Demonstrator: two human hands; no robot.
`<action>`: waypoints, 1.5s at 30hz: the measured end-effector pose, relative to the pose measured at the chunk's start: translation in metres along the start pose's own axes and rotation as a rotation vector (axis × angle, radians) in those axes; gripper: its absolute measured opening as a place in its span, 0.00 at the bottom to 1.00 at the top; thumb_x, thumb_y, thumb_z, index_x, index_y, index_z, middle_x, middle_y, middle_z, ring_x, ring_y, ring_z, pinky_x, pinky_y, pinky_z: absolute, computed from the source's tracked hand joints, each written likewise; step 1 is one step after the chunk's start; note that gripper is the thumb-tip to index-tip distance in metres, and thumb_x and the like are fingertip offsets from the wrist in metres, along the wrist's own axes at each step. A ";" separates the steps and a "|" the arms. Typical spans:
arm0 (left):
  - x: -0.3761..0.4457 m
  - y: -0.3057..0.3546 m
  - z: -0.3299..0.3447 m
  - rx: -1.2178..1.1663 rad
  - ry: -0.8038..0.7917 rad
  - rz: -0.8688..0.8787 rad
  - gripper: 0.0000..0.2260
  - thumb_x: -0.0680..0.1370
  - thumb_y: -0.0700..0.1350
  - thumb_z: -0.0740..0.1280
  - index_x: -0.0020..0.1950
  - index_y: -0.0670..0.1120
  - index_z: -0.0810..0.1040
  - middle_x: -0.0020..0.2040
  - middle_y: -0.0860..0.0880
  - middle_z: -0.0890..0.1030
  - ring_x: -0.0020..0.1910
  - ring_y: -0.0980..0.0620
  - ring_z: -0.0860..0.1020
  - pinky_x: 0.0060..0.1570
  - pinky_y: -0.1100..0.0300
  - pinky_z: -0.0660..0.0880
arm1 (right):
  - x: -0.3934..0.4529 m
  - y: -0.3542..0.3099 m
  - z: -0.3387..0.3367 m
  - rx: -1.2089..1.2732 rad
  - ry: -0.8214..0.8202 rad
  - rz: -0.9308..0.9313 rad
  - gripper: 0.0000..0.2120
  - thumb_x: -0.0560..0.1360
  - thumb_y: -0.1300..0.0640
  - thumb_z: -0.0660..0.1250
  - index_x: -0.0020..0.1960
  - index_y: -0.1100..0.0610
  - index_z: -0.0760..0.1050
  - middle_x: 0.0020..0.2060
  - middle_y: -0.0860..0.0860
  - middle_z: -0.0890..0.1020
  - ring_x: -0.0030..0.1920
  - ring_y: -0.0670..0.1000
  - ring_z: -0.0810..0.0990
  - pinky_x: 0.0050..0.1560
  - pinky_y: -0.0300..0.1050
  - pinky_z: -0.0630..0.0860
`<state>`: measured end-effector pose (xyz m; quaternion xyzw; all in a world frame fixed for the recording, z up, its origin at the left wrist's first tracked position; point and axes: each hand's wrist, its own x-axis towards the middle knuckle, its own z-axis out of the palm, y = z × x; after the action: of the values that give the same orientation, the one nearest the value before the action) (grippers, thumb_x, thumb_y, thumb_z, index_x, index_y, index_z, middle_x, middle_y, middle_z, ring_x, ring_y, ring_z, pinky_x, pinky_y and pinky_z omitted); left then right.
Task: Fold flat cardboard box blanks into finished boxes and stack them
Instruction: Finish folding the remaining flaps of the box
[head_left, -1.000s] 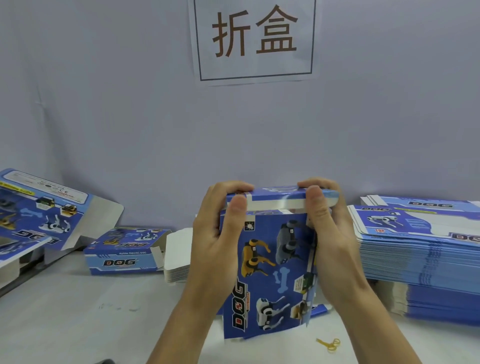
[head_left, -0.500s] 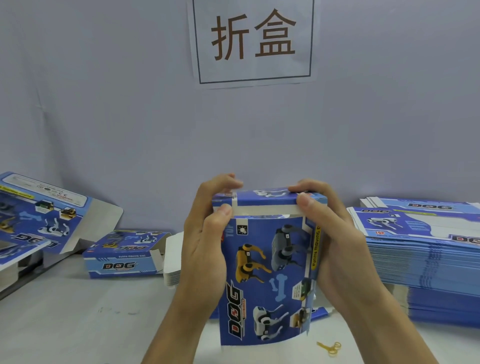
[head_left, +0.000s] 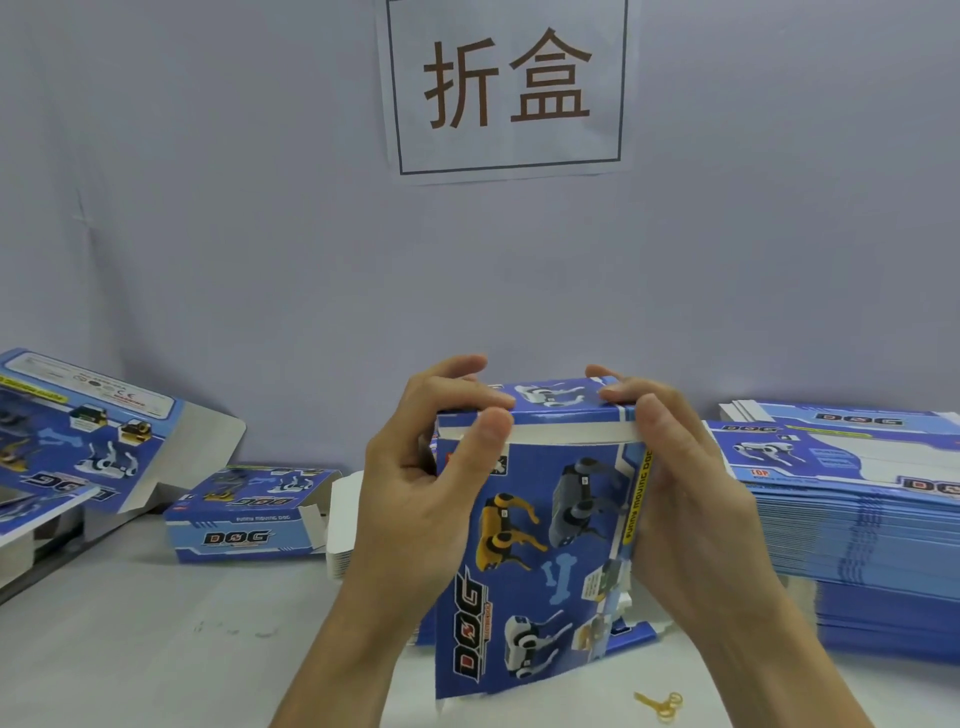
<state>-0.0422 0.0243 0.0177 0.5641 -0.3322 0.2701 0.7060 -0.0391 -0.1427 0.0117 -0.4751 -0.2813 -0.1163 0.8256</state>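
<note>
In the head view, a blue box (head_left: 540, 540) stands at centre frame, its long axis near vertical and its printed front facing the camera, the lower end down by the worktop (head_left: 156, 649). The left hand (head_left: 415, 499) grips its upper left corner, thumb on the front and fingers (head_left: 457, 371) curled over the top; the right hand (head_left: 691, 499) holds the right edge, fingers pinching the top flap down. This box looks close to done at its upper end; the bottom appears unclosed. One folded box (head_left: 249, 514) lies at left, while a tall stack of flat blanks (head_left: 857, 519) at right remains.
</note>
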 end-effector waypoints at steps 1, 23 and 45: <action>0.000 0.001 -0.001 -0.003 -0.025 0.000 0.11 0.69 0.62 0.73 0.47 0.59 0.82 0.65 0.58 0.77 0.65 0.54 0.78 0.42 0.56 0.83 | 0.000 0.000 0.002 -0.037 0.021 -0.017 0.15 0.66 0.41 0.77 0.46 0.49 0.83 0.67 0.50 0.77 0.63 0.57 0.81 0.49 0.57 0.83; 0.006 -0.006 -0.003 0.134 0.153 -0.139 0.09 0.73 0.56 0.66 0.43 0.52 0.81 0.60 0.61 0.80 0.58 0.47 0.82 0.37 0.56 0.83 | 0.001 0.009 -0.004 -0.339 -0.071 -0.058 0.16 0.73 0.48 0.70 0.60 0.43 0.75 0.55 0.53 0.83 0.53 0.58 0.86 0.41 0.50 0.84; 0.007 0.016 0.000 0.825 -0.078 0.283 0.11 0.75 0.49 0.71 0.56 0.51 0.85 0.53 0.61 0.84 0.54 0.62 0.82 0.52 0.63 0.80 | 0.005 0.020 0.015 -0.585 -0.017 -0.171 0.39 0.67 0.48 0.75 0.76 0.48 0.66 0.53 0.30 0.82 0.56 0.33 0.80 0.49 0.32 0.79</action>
<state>-0.0498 0.0283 0.0335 0.7577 -0.2970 0.4526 0.3645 -0.0312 -0.1190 0.0067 -0.6683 -0.2816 -0.2577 0.6385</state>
